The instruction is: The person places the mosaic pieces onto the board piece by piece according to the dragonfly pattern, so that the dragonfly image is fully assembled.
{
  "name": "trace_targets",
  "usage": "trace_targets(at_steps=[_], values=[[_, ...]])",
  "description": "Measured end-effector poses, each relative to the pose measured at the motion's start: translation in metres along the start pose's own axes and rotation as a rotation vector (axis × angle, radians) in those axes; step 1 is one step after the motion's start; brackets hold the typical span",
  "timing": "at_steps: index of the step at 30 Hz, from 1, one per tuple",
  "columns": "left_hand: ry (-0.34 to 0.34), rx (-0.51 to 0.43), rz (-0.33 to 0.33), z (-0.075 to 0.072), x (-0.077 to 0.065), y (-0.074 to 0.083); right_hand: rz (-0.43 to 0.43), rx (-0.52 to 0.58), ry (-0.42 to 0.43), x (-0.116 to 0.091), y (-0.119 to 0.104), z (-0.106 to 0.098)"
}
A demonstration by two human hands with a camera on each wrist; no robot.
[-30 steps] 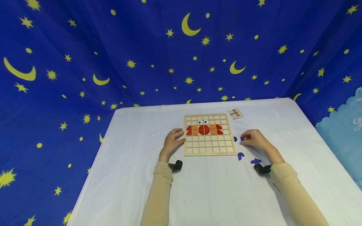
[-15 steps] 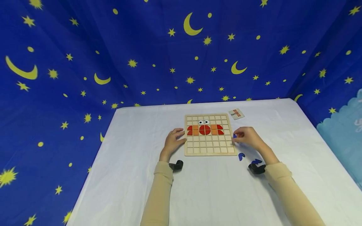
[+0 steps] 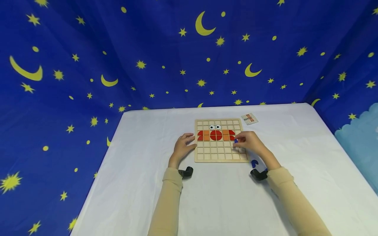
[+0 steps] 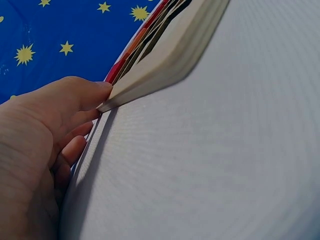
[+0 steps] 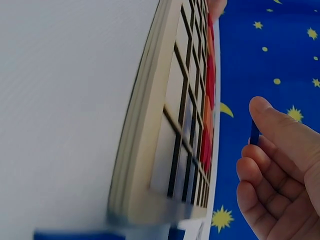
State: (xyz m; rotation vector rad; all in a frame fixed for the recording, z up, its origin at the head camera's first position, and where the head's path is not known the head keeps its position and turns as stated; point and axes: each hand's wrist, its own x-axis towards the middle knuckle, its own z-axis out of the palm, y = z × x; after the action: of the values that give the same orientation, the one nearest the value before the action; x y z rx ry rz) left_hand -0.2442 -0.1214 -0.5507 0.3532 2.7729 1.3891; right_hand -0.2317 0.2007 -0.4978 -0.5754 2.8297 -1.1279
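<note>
My right hand pinches a small blue puzzle piece between thumb and fingers, over the right part of a wooden grid board. Only a thin edge of this blue piece shows in the right wrist view. My left hand rests at the board's left edge, thumb and fingers spread apart. Its thumb touches the wooden rim in the left wrist view. Set in the grid are a red circle of quarter pieces, orange squares, red curved pieces and two eye tiles.
A small pattern card lies behind the board's right corner. Blue pieces lie on the white cloth right of the board, one partly hidden by the black right wrist camera. A blue starry curtain stands behind.
My right hand has moved left with the blue piece, from the cloth to over the board. A blue half-round piece by the board's right edge no longer shows. The left hand stays put.
</note>
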Motion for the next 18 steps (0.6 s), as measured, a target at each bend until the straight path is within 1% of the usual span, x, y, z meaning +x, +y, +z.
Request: trace_targets(at_steps=[9, 18], values=[[0.0, 0.011, 0.01, 0.001, 0.002, -0.003, -0.002, 0.009, -0.027, 0.012, -0.013, 0.017], [0.006, 0.028, 0.018, 0.001, 0.003, -0.003, -0.051, 0.016, -0.063, 0.026, -0.017, 0.036]])
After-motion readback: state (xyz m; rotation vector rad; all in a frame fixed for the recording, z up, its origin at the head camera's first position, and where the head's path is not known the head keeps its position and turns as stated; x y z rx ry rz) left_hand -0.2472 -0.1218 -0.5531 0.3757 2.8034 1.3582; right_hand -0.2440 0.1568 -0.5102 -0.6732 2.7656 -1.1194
